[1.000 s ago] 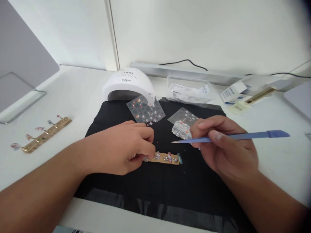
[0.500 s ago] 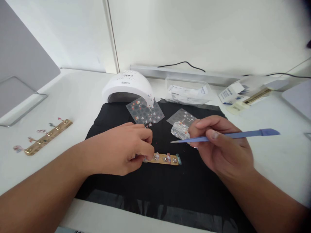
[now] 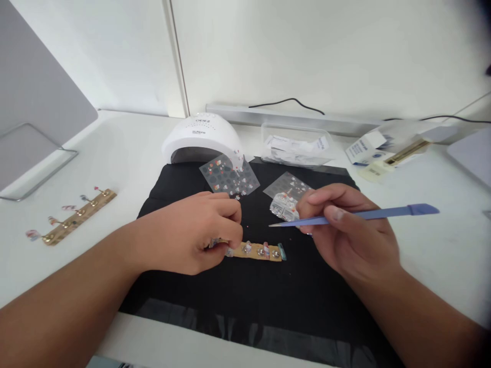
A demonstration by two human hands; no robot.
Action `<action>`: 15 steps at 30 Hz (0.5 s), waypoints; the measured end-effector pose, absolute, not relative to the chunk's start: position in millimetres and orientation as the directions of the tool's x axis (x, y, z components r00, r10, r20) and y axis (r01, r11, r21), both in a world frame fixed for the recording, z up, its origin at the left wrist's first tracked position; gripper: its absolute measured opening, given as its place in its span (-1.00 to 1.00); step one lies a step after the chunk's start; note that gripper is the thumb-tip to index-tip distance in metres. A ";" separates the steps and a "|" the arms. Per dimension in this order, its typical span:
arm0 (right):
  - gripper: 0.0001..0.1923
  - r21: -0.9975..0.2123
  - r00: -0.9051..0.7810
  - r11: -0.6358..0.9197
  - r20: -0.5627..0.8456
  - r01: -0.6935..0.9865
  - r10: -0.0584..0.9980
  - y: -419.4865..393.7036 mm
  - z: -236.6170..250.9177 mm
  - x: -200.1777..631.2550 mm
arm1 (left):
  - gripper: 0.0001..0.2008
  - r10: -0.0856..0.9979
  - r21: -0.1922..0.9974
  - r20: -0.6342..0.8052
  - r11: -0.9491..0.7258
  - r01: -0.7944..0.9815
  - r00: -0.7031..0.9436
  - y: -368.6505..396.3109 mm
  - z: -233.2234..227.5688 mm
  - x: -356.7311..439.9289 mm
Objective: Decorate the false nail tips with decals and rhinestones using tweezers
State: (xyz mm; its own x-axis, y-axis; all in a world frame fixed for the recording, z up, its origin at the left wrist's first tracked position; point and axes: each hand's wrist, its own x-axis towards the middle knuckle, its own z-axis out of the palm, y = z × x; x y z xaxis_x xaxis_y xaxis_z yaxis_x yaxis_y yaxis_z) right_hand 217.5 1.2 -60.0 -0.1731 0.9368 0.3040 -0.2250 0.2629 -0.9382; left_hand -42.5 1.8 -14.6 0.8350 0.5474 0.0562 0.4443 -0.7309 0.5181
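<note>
My right hand (image 3: 345,232) holds a pair of blue tweezers (image 3: 368,213) between thumb and fingers, the fine tip pointing left over the mat. My left hand (image 3: 203,230) is closed in a pinch over the left part of a wooden nail display strip (image 3: 251,249); whatever lies between its fingertips is hidden. Metal studs and small decorated nail tips (image 3: 266,249) sit along that strip, with a teal nail tip (image 3: 282,251) at its right end. Beyond the hands lie a sticker sheet (image 3: 230,176), a second sheet (image 3: 287,183) and a clear sectioned case (image 3: 283,206).
A black mat (image 3: 245,301) covers the white table. At the back stand a white nail lamp (image 3: 201,134) and a clear plastic box (image 3: 297,145) of packets. Another wooden strip (image 3: 79,217) with nail tips on stands lies left. Small boxes (image 3: 366,148) stand at the back right.
My left hand has shifted very slightly, showing a little more of the strip beneath its fingertips. The right hand and tweezers are almost still.
</note>
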 end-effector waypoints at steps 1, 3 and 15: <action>-0.92 -0.937 -0.178 0.266 0.308 -0.225 0.935 1.3 -60.0 217.7 | -0.82 0.549 0.514 0.048 -0.730 0.451 0.834 2.0 -15.6 -42.1; -0.93 -0.937 -0.192 0.266 0.310 -0.226 0.931 1.3 -60.1 217.9 | -0.83 0.551 0.510 0.037 -0.728 0.459 0.833 2.4 -17.1 -41.3; -0.91 -0.931 -0.185 0.272 0.320 -0.244 0.929 1.3 -60.2 216.1 | -0.82 0.540 0.470 0.012 -0.746 0.472 0.841 -0.7 -19.8 -41.3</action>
